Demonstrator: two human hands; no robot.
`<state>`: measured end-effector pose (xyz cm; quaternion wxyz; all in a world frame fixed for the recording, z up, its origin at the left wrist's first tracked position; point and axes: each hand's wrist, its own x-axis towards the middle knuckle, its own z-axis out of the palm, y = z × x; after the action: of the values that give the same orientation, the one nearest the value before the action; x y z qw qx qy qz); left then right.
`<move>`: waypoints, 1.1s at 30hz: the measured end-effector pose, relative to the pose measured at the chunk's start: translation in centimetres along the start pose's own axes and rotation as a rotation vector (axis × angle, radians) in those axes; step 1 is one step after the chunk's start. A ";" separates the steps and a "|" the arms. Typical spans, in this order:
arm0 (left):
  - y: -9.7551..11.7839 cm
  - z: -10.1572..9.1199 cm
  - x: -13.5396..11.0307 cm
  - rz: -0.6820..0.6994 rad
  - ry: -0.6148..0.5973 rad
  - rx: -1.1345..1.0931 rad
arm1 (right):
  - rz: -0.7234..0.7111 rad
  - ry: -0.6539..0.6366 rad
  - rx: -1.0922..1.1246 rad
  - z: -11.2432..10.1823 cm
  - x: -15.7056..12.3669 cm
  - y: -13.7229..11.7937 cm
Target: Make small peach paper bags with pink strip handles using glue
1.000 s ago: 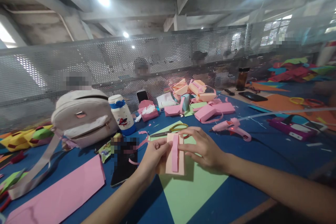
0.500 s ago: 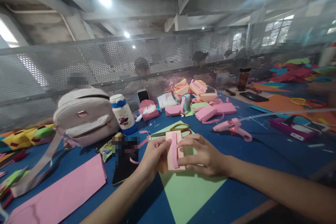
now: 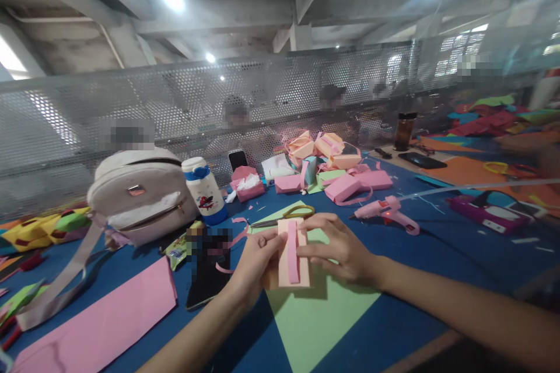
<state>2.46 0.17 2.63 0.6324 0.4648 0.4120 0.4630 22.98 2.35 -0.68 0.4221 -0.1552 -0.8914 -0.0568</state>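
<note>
Both my hands hold a small peach paper box (image 3: 301, 271) with a pink paper strip (image 3: 293, 258) running down its front. My left hand (image 3: 254, 265) grips the box's left edge. From the right, the fingers of my right hand (image 3: 339, 247) pinch its upper and middle part. The box hovers just over a light green paper sheet (image 3: 319, 315) on the blue table (image 3: 437, 268). Scissors (image 3: 284, 217) with yellow-green handles lie just behind the box.
A pink glue gun (image 3: 387, 213) lies to the right. A pile of finished pink and peach paper boxes (image 3: 332, 166) sits behind. A grey backpack (image 3: 137, 192), a white bottle (image 3: 203, 189), a phone (image 3: 207, 271) and a large pink sheet (image 3: 100, 326) are at left. A perforated metal screen (image 3: 219, 105) bounds the table's far side.
My hands tipped the box up slightly half a second ago and have since laid it flatter; my right fingers shifted along its right edge. Nothing else moved.
</note>
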 end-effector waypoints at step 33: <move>0.0 -0.6 -0.3 0.422 0.052 0.553 | 0.473 0.410 0.408 -0.6 0.2 0.2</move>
<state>1.80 -0.01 2.53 0.3622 0.6814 0.4329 0.4659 23.35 2.48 -0.14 0.6157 -0.2549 -0.7207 0.1912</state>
